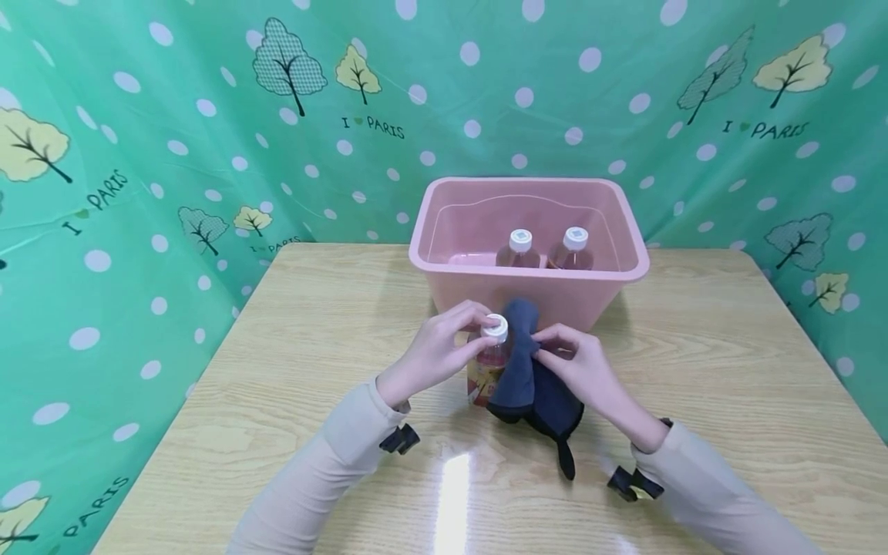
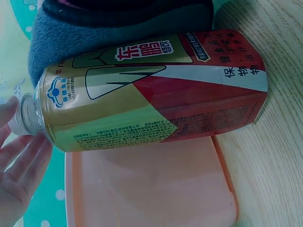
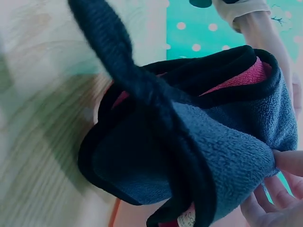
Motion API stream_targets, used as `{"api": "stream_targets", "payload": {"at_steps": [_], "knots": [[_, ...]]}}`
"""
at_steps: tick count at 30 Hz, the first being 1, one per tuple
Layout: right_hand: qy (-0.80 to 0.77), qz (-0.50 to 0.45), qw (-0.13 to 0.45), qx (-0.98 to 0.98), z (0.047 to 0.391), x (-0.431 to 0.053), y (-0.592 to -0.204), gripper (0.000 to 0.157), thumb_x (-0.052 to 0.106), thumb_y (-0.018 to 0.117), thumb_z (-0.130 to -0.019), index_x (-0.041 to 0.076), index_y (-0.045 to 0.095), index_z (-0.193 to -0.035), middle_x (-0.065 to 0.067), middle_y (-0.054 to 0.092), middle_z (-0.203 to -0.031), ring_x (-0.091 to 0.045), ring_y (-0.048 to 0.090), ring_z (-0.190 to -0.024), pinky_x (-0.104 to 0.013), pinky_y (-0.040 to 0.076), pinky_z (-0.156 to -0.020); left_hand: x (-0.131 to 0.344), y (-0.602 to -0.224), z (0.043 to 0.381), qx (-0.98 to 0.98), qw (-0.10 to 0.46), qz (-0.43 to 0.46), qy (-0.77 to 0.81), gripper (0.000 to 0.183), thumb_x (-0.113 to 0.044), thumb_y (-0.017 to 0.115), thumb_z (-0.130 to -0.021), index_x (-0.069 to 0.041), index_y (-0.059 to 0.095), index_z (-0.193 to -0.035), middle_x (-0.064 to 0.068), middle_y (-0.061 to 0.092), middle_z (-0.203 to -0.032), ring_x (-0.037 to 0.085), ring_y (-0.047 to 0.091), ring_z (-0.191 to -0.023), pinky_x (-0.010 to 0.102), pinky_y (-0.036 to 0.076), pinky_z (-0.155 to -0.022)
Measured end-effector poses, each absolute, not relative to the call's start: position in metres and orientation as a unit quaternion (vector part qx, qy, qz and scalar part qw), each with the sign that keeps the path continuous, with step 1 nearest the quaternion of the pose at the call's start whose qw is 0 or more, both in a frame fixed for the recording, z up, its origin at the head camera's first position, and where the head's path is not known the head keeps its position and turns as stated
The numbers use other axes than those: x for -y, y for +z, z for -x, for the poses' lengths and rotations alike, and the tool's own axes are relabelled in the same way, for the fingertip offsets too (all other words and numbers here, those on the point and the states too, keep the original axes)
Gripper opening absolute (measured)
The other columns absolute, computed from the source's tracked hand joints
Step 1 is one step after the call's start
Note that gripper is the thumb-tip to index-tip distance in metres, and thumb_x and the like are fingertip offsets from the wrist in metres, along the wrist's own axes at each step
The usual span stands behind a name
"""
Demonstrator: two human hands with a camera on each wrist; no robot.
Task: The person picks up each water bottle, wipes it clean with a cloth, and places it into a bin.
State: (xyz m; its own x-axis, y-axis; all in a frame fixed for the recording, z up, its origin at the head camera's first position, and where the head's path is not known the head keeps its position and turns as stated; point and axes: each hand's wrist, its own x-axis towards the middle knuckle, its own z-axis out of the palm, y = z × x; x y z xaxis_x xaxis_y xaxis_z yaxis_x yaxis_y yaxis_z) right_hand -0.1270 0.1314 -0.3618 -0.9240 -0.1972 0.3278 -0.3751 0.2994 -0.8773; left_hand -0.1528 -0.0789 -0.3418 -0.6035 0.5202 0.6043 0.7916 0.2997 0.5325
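Note:
My left hand (image 1: 451, 341) pinches the white cap of a drink bottle (image 1: 483, 374) standing on the table. In the left wrist view the bottle (image 2: 151, 90) shows a gold and red label with Chinese print. My right hand (image 1: 577, 362) pinches a dark blue-grey cloth (image 1: 516, 378) beside the bottle. In the right wrist view the cloth (image 3: 236, 151) has black edging, a hanging loop and a pink inner side. It hangs in folds between thumb and fingers. The bottle's far side is hidden by the cloth.
Behind the hands a pink plastic bin (image 1: 444, 270) stands on the wooden table (image 1: 333, 324). Inside it are two capped bottles, a left one (image 1: 520, 250) and a right one (image 1: 575, 250). A green dotted curtain (image 1: 472, 92) hangs behind the table.

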Motion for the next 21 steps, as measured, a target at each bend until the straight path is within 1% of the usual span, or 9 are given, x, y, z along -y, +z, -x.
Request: {"api": "stream_targets", "payload": {"at_steps": [5, 9, 12, 17, 21], "knots": [[0.560, -0.177, 0.079, 0.806, 0.126, -0.130, -0.358, 0.013, -0.009, 0.061, -0.077, -0.006, 0.063, -0.089, -0.017, 0.064, -0.083, -0.004, 0.059, -0.075, -0.014, 0.048, -0.066, 0.079, -0.342, 0.153, 0.791, 0.155, 0.414, -0.423, 0.017, -0.005, 0.067, -0.077, -0.002, 0.060, -0.092, 0.006, 0.058, -0.093, 0.009, 0.058, -0.084, 0.014, 0.046, -0.077], [0.558, -0.163, 0.071, 0.811, 0.128, -0.130, -0.360, 0.012, -0.008, 0.062, -0.077, -0.006, 0.063, -0.089, -0.017, 0.063, -0.083, -0.006, 0.059, -0.074, -0.014, 0.048, -0.066, 0.079, -0.342, 0.154, 0.791, 0.157, 0.414, -0.422, 0.017, -0.005, 0.068, -0.077, -0.002, 0.060, -0.091, 0.006, 0.058, -0.093, 0.009, 0.058, -0.084, 0.014, 0.046, -0.076], [0.556, -0.152, 0.063, 0.815, 0.130, -0.130, -0.363, 0.013, -0.009, 0.061, -0.076, -0.007, 0.062, -0.088, -0.018, 0.062, -0.085, -0.005, 0.059, -0.075, -0.015, 0.048, -0.066, 0.079, -0.342, 0.154, 0.791, 0.159, 0.415, -0.421, 0.017, -0.005, 0.068, -0.077, -0.001, 0.060, -0.091, 0.006, 0.058, -0.092, 0.009, 0.058, -0.083, 0.014, 0.046, -0.076], [0.549, -0.149, 0.063, 0.820, 0.133, -0.131, -0.369, 0.014, -0.014, 0.059, -0.074, -0.008, 0.061, -0.086, -0.020, 0.062, -0.086, 0.004, 0.054, -0.074, -0.016, 0.048, -0.066, 0.079, -0.341, 0.154, 0.789, 0.157, 0.416, -0.424, 0.017, -0.006, 0.067, -0.077, -0.001, 0.060, -0.092, 0.006, 0.058, -0.093, 0.009, 0.058, -0.084, 0.014, 0.046, -0.076], [0.547, -0.154, 0.062, 0.821, 0.134, -0.132, -0.374, 0.013, -0.015, 0.059, -0.073, -0.008, 0.060, -0.085, -0.019, 0.062, -0.084, 0.004, 0.054, -0.073, -0.019, 0.049, -0.065, 0.079, -0.341, 0.154, 0.788, 0.157, 0.416, -0.425, 0.017, -0.006, 0.067, -0.077, -0.001, 0.060, -0.092, 0.006, 0.059, -0.093, 0.010, 0.058, -0.084, 0.014, 0.047, -0.076]]}}
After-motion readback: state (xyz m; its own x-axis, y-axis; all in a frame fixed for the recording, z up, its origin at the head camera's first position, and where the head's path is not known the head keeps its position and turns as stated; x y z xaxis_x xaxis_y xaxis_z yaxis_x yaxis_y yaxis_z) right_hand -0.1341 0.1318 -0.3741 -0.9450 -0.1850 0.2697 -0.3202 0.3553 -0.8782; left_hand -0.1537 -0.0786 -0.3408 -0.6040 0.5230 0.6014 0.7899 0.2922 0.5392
